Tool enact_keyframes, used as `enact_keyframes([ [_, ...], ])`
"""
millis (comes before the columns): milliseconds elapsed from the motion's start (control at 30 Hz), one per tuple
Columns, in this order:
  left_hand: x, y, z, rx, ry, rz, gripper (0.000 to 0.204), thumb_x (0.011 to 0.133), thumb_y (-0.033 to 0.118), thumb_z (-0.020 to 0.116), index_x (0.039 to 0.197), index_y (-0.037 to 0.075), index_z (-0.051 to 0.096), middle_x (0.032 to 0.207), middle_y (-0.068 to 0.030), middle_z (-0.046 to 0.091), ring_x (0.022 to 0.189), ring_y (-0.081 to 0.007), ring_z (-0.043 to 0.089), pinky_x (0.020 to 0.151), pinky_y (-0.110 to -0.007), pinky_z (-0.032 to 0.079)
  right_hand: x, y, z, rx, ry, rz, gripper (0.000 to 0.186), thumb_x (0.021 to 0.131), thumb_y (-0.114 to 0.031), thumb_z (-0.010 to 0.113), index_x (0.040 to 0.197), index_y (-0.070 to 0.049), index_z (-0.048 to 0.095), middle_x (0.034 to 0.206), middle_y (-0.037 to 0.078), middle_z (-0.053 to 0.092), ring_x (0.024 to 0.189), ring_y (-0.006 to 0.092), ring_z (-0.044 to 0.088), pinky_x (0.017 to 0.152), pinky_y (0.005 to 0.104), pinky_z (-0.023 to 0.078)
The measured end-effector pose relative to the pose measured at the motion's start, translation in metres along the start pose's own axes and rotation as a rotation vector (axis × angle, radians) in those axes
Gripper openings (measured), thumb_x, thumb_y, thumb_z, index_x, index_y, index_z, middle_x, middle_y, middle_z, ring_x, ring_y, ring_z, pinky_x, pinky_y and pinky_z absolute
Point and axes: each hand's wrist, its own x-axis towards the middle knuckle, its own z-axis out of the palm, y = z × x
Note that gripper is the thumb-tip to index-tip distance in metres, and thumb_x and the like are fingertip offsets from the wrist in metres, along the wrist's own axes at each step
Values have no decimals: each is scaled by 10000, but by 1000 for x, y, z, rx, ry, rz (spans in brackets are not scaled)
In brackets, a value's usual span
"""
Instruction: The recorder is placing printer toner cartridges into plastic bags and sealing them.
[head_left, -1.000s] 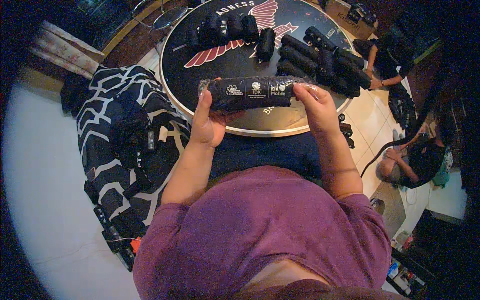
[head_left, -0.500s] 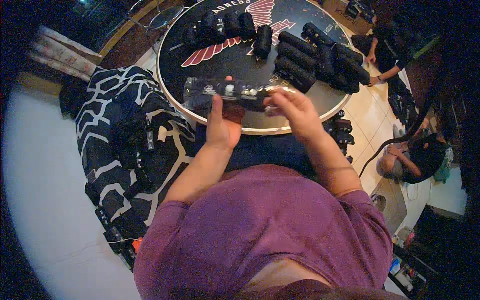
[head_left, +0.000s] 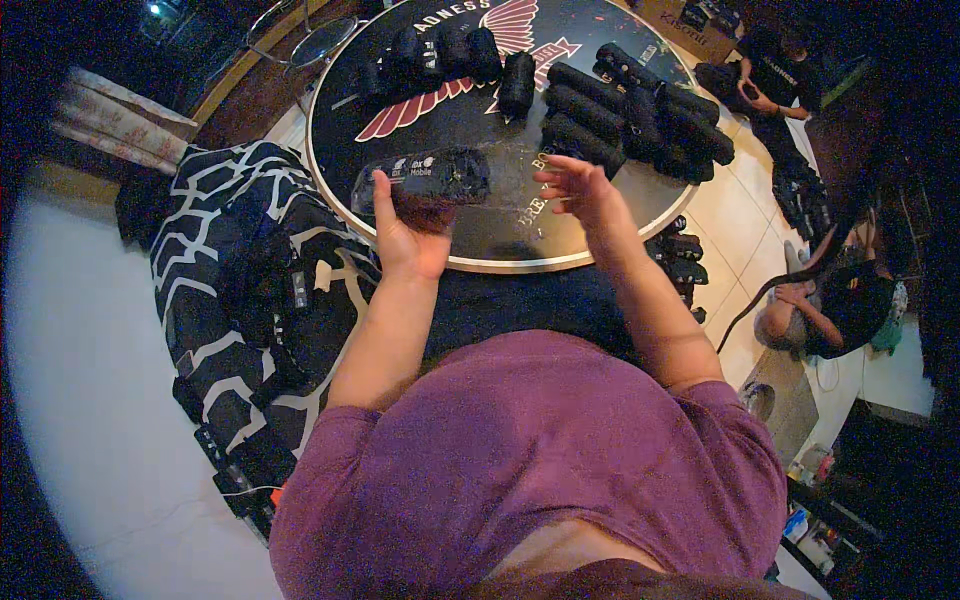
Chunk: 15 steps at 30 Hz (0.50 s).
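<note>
My left hand [head_left: 415, 245] holds a black rolled cloth bundle in a clear plastic bag [head_left: 425, 178], with the thumb on top and the other fingers hidden beneath. White print shows on the bundle. The loose, see-through end of the bag stretches toward my right hand [head_left: 590, 200]. That hand is open, its fingers apart beside the bag's end; whether they touch the plastic I cannot tell. Both hands are above the near part of a round black table [head_left: 400, 232] with a winged print.
Black rolls [head_left: 585, 110] lie piled at the table's right, with several more [head_left: 450, 52] toward the far side. A patterned black-and-white cover [head_left: 215, 300] on my left bears dark packets. Two people [head_left: 840, 310] sit on the tiled floor [head_left: 735, 250] at right. A cardboard box [head_left: 690, 40] stands far right.
The bagged bundle has moved slightly left with my left hand. My right hand has opened from its pinch at the bag's end. One seated person's hands have come together.
</note>
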Motion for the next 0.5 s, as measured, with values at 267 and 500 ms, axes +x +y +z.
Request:
enact_keyframes([
  [267,1,-6,-1,48,59,-22,595,834,538,577,1216,92,482,1176,-94,557,1091,-269,530,942,-432,423,-9,-23,50,-824,-53,-635,550,654,-351,803,1067,-29,636,1003,118,643,946,251,583,857,348,445],
  [500,-9,-13,8,58,66,-91,599,836,572,535,1190,90,495,1162,-104,564,1069,-271,546,932,-430,435,-4,-11,67,-896,-161,-566,505,611,-317,824,1038,-86,685,986,73,672,874,238,548,822,352,429],
])
